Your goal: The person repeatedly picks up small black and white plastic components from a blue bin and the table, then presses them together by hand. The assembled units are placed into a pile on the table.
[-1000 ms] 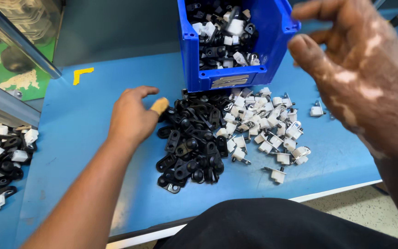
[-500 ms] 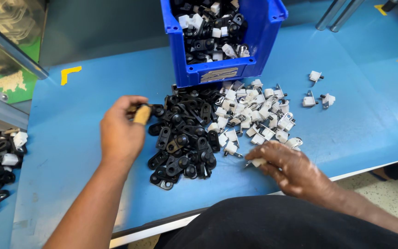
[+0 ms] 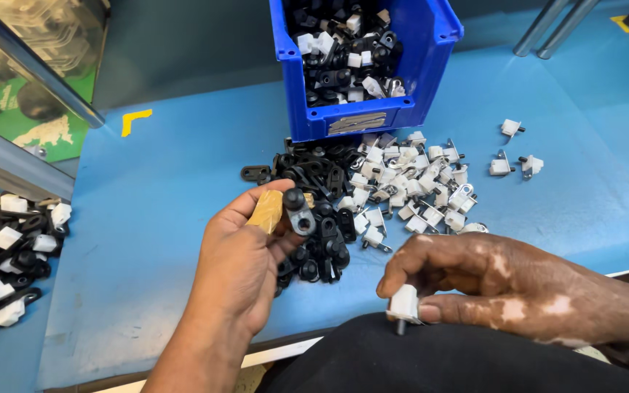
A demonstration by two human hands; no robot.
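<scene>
Head view, looking down at a blue table.

Left hand raised just above the table edge, closed in a pinch on a black bracket: thumb wrapped in tan tape, bracket held between thumb and fingertips, round knob end up, flat eyelet end pointing down and right. Just right of and beyond this hand, a pile of black brackets spread on the table, some of them partly hidden under the fingers.

Right hand low and near the body, over a dark lap, fingers curled in a grip on a white clip: small white block held between thumb and forefinger, short metal pin sticking out downward. Well apart from the left hand's bracket, not touching it.

Beyond the right hand, a heap of white clips touching the right side of the black pile. Farther off to the right of that heap, three loose white clips lying apart on the table.

Straight ahead of both hands, past the two piles, a blue bin standing with its front wall against the piles, filled with mixed black and white pieces.

Far to the left of the left hand, past the table edge, a tray of mixed black and white pieces. Beyond the left hand, a yellow corner mark on the table.
</scene>
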